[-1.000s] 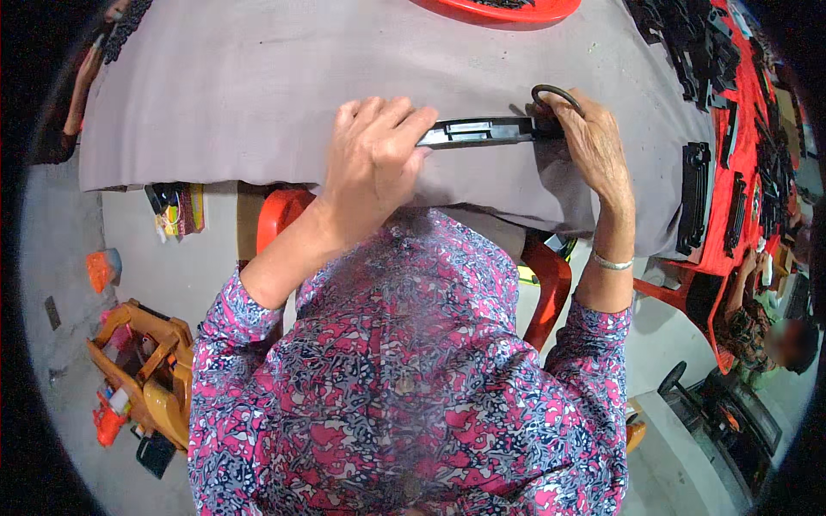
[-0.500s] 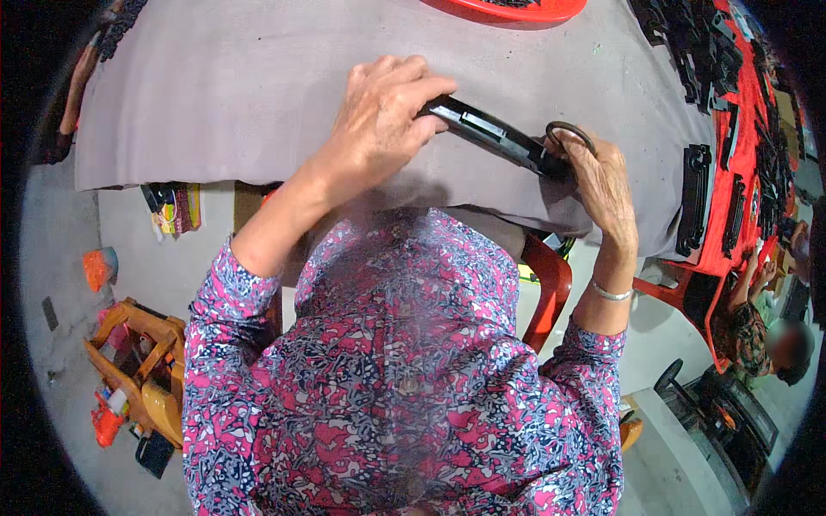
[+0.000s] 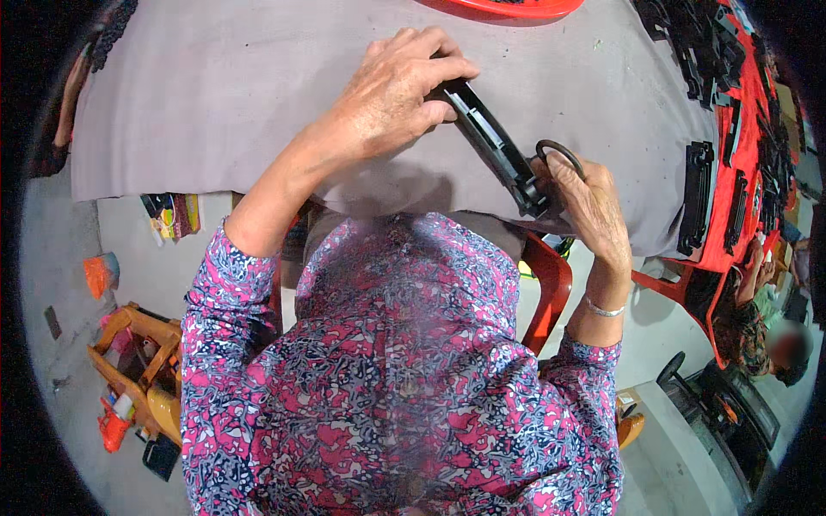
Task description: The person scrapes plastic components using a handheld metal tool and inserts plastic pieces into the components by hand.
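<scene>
Above the cloth-covered table, my left hand [image 3: 400, 90] pinches the upper end of a long black plastic part [image 3: 486, 138] between thumb and fingers. The part slants down to the right, and a pale strip shows in its slotted face. My right hand [image 3: 589, 202] is closed at its lower end, around scissors [image 3: 561, 156] with a dark loop handle that stands out above the fingers. The blades are hidden, and whether the right fingers also touch the black part cannot be made out.
A grey cloth [image 3: 241, 95] covers the table. A red tray [image 3: 516, 10] of small black pieces lies at the far edge. Several black parts [image 3: 695, 198] lie at the right, partly on red cloth. Red chair parts [image 3: 548, 292] stand beneath; another person [image 3: 753, 335] sits far right.
The black part has turned steeper, its lower end swinging down and left. My left hand has moved slightly right and away from me; my right hand has shifted a little nearer and left.
</scene>
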